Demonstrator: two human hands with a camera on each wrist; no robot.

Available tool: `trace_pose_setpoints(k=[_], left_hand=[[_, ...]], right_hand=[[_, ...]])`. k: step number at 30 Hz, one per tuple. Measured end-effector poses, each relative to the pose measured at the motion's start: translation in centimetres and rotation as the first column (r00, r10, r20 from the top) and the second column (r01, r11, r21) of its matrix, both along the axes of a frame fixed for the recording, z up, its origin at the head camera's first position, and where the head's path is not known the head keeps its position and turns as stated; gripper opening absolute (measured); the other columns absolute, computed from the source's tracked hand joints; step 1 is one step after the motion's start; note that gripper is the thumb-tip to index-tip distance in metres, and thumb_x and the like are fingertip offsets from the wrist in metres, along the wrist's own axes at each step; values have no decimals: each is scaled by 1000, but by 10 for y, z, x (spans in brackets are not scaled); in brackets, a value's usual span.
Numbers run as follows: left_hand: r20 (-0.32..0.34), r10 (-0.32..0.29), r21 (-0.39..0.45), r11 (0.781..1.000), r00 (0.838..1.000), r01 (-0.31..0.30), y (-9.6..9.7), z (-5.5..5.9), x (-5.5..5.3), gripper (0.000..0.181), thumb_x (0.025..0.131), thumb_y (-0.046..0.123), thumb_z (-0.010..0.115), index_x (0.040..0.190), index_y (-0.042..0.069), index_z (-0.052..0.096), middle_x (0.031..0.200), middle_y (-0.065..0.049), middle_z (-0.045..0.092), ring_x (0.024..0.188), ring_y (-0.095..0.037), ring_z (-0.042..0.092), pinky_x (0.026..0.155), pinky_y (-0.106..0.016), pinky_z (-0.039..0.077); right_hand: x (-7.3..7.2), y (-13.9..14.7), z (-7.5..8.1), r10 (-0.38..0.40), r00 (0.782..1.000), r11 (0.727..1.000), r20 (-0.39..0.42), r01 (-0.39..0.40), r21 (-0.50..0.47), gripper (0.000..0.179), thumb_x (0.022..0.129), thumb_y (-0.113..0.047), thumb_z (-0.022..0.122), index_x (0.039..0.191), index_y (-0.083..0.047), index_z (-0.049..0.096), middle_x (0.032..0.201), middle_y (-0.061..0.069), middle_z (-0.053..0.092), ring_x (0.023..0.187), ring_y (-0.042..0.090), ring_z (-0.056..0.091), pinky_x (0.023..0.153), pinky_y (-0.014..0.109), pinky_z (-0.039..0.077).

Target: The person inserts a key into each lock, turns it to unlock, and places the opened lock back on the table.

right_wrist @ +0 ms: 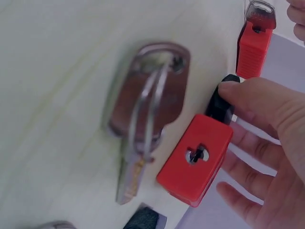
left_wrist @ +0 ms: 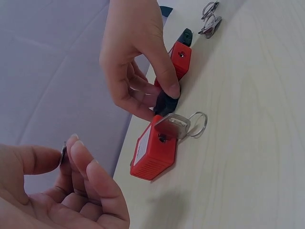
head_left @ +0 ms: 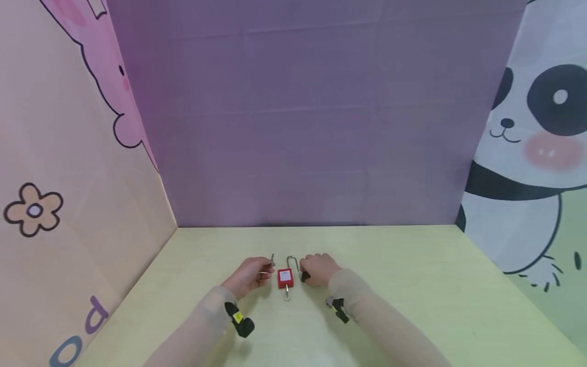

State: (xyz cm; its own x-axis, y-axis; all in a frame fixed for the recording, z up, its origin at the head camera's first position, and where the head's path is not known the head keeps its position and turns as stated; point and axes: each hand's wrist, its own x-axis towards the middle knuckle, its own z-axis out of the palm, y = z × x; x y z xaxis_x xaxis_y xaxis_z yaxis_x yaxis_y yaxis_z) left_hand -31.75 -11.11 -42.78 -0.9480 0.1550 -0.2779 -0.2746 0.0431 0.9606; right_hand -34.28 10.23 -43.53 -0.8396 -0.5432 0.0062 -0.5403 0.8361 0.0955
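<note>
A red padlock [head_left: 285, 278] with a white label lies near the middle of the table, its metal shackle [head_left: 292, 258] swung out and a ringed key [left_wrist: 174, 125] in its keyhole. My left hand [head_left: 252, 275], just left of it, pinches a thin metal key [left_wrist: 63, 153], seen edge-on, between thumb and fingertips. On the other side, my right hand [head_left: 319, 269] grips a black piece [right_wrist: 220, 106] between thumb and fingers. Against that piece lies a second red padlock [right_wrist: 196, 160], its keyhole without a key. In the head view this padlock is hidden behind the right hand.
Loose keys on rings [left_wrist: 209, 21] lie on the table near the right wrist, one large and blurred in the right wrist view. Another dark piece [left_wrist: 186, 36] sits past the second padlock. A purple backdrop [head_left: 316, 122] and printed side walls surround the pale table [head_left: 412, 275].
</note>
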Motion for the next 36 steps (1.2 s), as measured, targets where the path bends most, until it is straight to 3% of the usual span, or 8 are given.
trace_pose_setpoints(k=[5,8,11,15,20,23,30,36], left_hand=[[-5,7,3,1000,1000,-7,0,1,1,32,98,15,46,117,-9,54,84,-4,60,67,-9,54,62,-21,46],[-8,9,0,1000,1000,-9,1,2,2,32,98,15,46,117,-9,54,83,-4,59,68,-10,54,63,-21,47],[-7,12,0,1000,1000,-12,2,2,3,32,98,15,46,118,-10,54,84,-4,59,68,-10,54,63,-21,47],[-8,17,-1,1000,1000,-17,3,2,4,32,98,14,46,118,-10,54,83,-4,60,67,-9,54,63,-21,47],[-16,13,-13,1000,1000,-13,4,4,8,32,98,14,46,118,-9,54,87,-6,60,69,-10,54,65,-21,47],[-23,9,-16,1000,1000,-9,4,4,8,31,98,14,46,117,-9,55,90,-8,61,70,-10,54,65,-22,46],[-36,1,-9,1000,999,-2,4,3,7,30,98,13,46,115,-10,55,87,-7,61,68,-9,53,63,-21,46],[-36,-6,-5,1000,999,6,4,0,5,31,98,13,46,115,-10,55,86,-6,60,67,-9,52,63,-21,45]], right_hand=[[-1,6,6,29,999,992,35,-25,-125,28,83,-22,77,107,-14,66,101,2,64,93,18,63,83,37,53],[-1,10,15,40,992,954,116,-3,-300,30,84,-14,75,111,-9,64,103,7,61,94,20,61,87,36,53],[1,17,23,60,972,866,227,62,-497,29,85,-9,73,113,-8,65,105,7,58,96,22,60,88,37,53],[6,28,29,117,925,711,362,177,-681,25,87,-11,71,112,-10,69,111,7,58,102,26,63,87,37,54],[11,40,31,186,863,536,470,312,-785,26,91,-18,66,114,-4,68,119,12,61,103,30,67,90,38,54],[12,43,31,151,856,469,495,379,-798,26,93,-17,65,113,-1,67,119,14,62,97,29,69,88,38,55],[16,42,30,-47,878,438,476,446,-780,25,85,-6,72,105,-5,57,114,15,57,94,24,62,81,39,55],[17,42,25,-105,808,391,580,570,-723,44,89,-12,68,126,1,50,123,21,59,107,30,63,94,46,50]])
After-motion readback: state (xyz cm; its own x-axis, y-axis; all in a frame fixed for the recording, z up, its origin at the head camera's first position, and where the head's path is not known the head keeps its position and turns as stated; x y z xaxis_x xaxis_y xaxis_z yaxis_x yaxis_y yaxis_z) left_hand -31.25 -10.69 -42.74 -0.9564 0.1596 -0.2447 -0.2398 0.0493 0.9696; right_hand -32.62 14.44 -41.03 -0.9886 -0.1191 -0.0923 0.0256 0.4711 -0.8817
